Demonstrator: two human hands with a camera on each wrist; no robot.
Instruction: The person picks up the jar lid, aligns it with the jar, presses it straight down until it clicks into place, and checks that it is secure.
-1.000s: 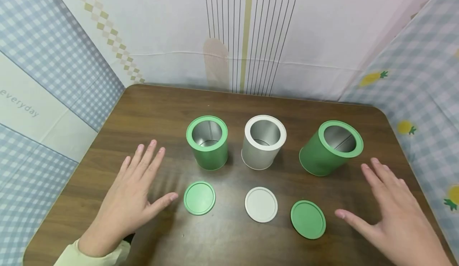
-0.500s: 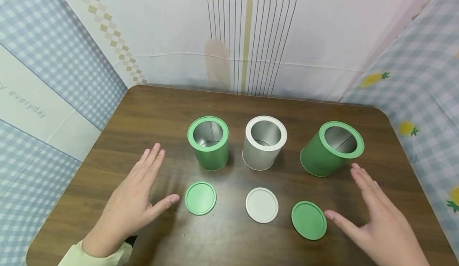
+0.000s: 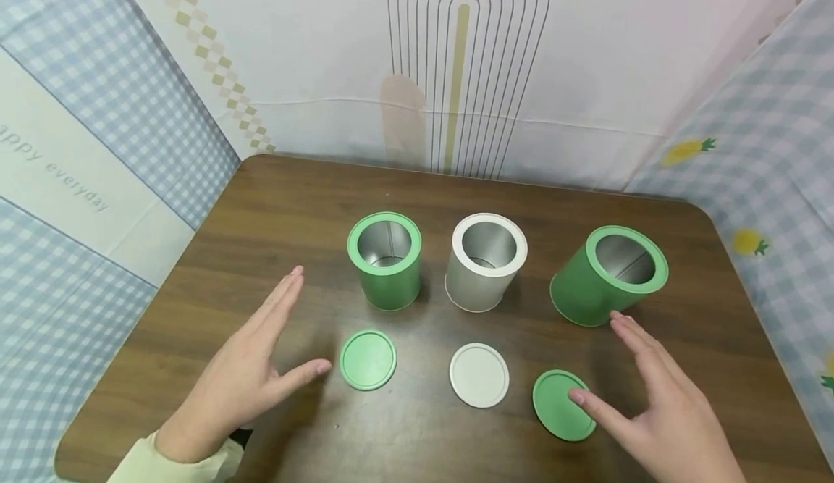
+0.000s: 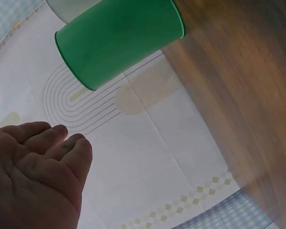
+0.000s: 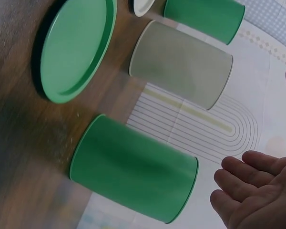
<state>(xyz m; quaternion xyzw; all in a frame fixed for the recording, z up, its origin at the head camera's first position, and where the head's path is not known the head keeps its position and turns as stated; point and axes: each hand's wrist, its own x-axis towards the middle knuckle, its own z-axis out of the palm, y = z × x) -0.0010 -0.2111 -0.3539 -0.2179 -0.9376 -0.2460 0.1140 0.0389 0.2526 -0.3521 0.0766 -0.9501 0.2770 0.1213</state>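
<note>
Holding nothing, with fingers of left hand (image 3: 241, 374) and right hand (image 3: 671, 418) extended. Seen below right fingers: flat round green lid (image 3: 552, 408); just beside fingertips: lidless green cylindrical metal tin (image 3: 589, 289), likely paired by colour.

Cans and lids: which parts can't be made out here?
Head view: part of the rightmost green lid, behind the right grip.
Left wrist view: most of the white can, past the top edge and behind the leftmost green can.
Right wrist view: part of the white lid, cut off by the top edge.
</note>
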